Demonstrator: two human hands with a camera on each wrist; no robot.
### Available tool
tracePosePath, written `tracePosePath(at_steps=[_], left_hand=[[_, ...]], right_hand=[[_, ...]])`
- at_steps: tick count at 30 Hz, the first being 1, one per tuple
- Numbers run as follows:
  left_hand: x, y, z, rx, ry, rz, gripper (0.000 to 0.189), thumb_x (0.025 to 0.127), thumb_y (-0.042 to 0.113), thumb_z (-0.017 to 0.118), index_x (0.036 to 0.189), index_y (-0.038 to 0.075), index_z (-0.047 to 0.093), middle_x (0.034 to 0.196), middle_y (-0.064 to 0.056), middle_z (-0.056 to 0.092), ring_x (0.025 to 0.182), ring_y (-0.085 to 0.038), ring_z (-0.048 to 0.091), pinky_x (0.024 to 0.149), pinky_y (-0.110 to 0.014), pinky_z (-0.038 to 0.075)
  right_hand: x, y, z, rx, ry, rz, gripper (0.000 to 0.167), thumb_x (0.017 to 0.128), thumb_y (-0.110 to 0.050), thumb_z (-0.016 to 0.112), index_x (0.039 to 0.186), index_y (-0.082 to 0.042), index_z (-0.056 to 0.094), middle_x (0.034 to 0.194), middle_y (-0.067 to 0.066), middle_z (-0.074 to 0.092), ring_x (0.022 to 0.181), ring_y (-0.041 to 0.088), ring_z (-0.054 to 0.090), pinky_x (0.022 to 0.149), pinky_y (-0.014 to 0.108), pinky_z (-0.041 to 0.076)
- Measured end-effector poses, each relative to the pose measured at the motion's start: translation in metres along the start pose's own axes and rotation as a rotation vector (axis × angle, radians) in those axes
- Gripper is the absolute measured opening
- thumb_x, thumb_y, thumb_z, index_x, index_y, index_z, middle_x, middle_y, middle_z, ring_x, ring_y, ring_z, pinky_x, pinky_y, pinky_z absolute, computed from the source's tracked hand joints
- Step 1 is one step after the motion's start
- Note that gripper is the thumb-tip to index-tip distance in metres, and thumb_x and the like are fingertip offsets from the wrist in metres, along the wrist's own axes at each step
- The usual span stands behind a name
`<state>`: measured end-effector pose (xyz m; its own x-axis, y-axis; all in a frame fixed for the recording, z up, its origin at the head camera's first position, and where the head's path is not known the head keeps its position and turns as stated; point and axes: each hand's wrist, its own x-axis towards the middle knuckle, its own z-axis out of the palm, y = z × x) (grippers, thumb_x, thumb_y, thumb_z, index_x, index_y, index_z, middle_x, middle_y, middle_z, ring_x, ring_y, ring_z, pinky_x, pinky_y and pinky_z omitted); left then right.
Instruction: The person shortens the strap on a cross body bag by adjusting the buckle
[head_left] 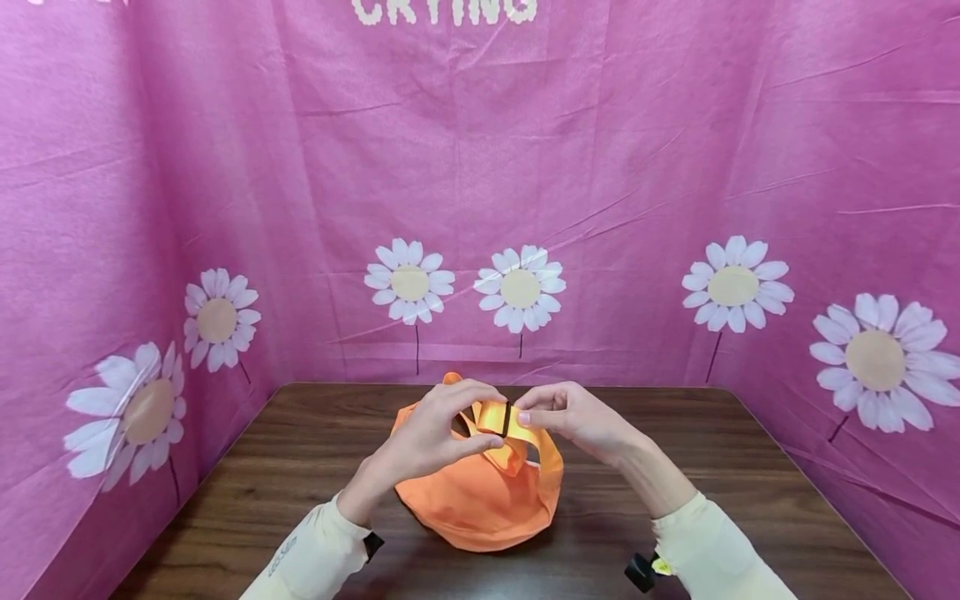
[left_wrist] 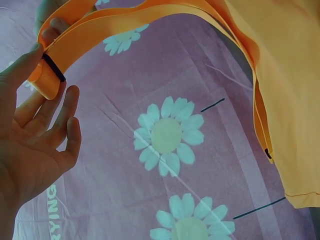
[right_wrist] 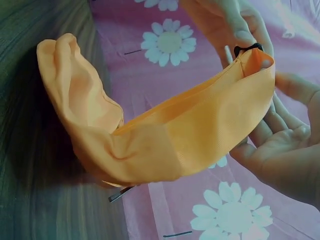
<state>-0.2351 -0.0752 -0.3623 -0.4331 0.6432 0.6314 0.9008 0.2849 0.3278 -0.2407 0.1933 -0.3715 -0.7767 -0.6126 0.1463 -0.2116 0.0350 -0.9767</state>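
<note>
An orange cloth bag [head_left: 472,500] rests on the table, its wide strap [head_left: 550,462] raised in a loop above it. Across the strap sits a black slider buckle [head_left: 506,419]. My left hand [head_left: 431,425] holds the strap just left of the slider, thumb below and fingers above. On the other side, my right hand [head_left: 585,421] pinches the strap between thumb and fingers. The left wrist view shows the slider [left_wrist: 54,68] right at the left fingertips, with the strap doubled through it. In the right wrist view the strap [right_wrist: 220,125] curves from the bag up to both hands.
The dark wooden table [head_left: 300,467] extends around the bag on both sides. A pink cloth backdrop [head_left: 600,167] printed with white daisies encloses its back and sides. Dark wrist devices show at both cuffs, such as the black piece [head_left: 640,572] under the right sleeve.
</note>
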Motion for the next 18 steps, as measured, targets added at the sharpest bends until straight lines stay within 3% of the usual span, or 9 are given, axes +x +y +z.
tracePosePath(at_steps=[6, 8, 13, 18], left_hand=[[0.001, -0.001, -0.011, -0.045, 0.036, 0.025, 0.044, 0.087, 0.025, 0.085, 0.125, 0.015, 0.066, 0.114, 0.011, 0.065, 0.088, -0.005, 0.059, 0.076, -0.028, 0.049], [0.002, -0.001, -0.014, -0.063, 0.053, 0.042, 0.043, 0.086, 0.021, 0.086, 0.123, 0.014, 0.066, 0.111, 0.01, 0.065, 0.083, -0.006, 0.06, 0.07, -0.027, 0.052], [0.003, -0.001, -0.017, -0.057, 0.056, 0.024, 0.041, 0.085, 0.021, 0.086, 0.121, 0.014, 0.067, 0.109, 0.01, 0.064, 0.083, -0.005, 0.06, 0.073, -0.026, 0.052], [0.003, -0.001, -0.014, -0.077, 0.042, -0.022, 0.042, 0.084, 0.022, 0.087, 0.12, 0.015, 0.067, 0.105, 0.011, 0.063, 0.083, -0.006, 0.061, 0.067, -0.024, 0.054]], right_hand=[[-0.001, 0.007, -0.009, 0.01, -0.053, -0.013, 0.024, 0.099, -0.013, 0.066, 0.116, 0.004, 0.069, 0.095, 0.019, 0.071, 0.09, 0.024, 0.066, 0.092, 0.045, 0.051], [-0.001, 0.008, -0.012, -0.012, -0.037, -0.013, 0.023, 0.098, -0.013, 0.068, 0.115, 0.003, 0.07, 0.093, 0.02, 0.071, 0.088, 0.023, 0.067, 0.089, 0.043, 0.053], [-0.003, 0.005, -0.017, -0.052, 0.044, -0.028, 0.022, 0.094, -0.013, 0.073, 0.111, 0.001, 0.072, 0.092, 0.022, 0.07, 0.082, 0.027, 0.068, 0.077, 0.04, 0.056], [-0.005, -0.003, -0.018, -0.071, 0.082, -0.051, 0.02, 0.095, -0.012, 0.073, 0.11, 0.001, 0.073, 0.092, 0.024, 0.071, 0.08, 0.034, 0.07, 0.076, 0.05, 0.058]])
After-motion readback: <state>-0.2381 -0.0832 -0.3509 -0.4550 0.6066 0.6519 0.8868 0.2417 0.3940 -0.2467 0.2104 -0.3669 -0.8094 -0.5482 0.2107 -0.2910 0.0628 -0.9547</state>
